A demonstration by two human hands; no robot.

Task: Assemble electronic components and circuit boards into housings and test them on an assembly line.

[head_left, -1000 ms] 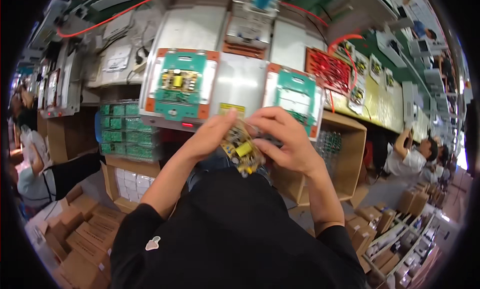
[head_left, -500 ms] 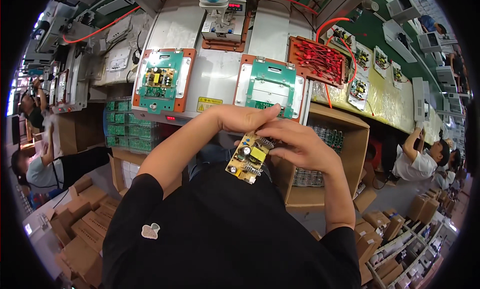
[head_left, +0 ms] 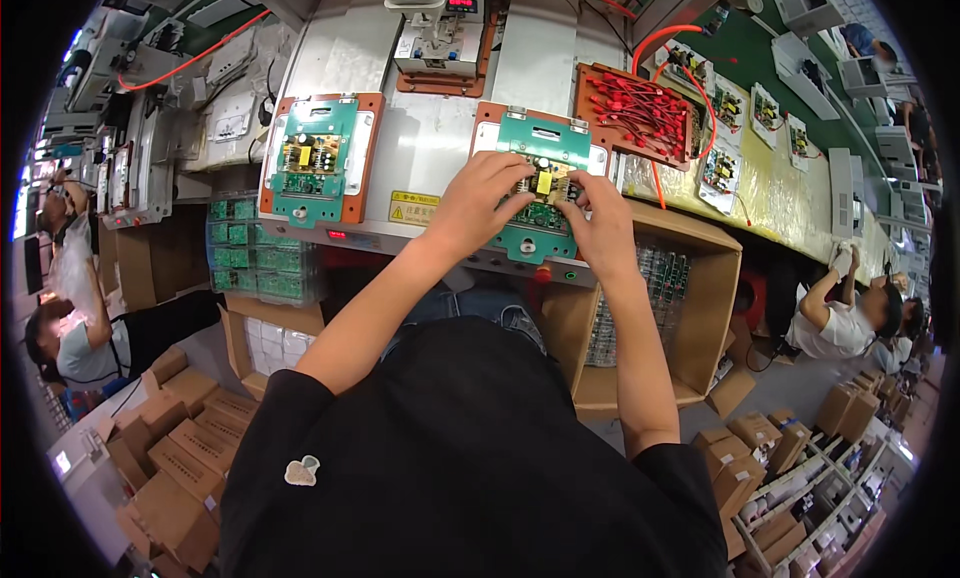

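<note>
Where we reach in: our left hand point(head_left: 478, 203) is half curled at the left end of the circuit board point(head_left: 544, 183); our right hand point(head_left: 603, 223) is half open at its right end; whether either grips firmly, we cannot tell
Circuit board: between our hands, over the green fixture point(head_left: 528, 242); we cannot tell if it sits flush
Second fixture point(head_left: 299, 210): left of our left hand, bearing a similar board point(head_left: 306, 156)
Red tray point(head_left: 585, 128): beyond our right hand, heaped with red leads point(head_left: 640, 108)
Open carton point(head_left: 716, 303): right of our right forearm

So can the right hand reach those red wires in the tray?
Probably yes: the red wires lie in an open tray beyond the right hand, and nothing tall seems to stand between. It's busy at the circuit board, though.
</note>
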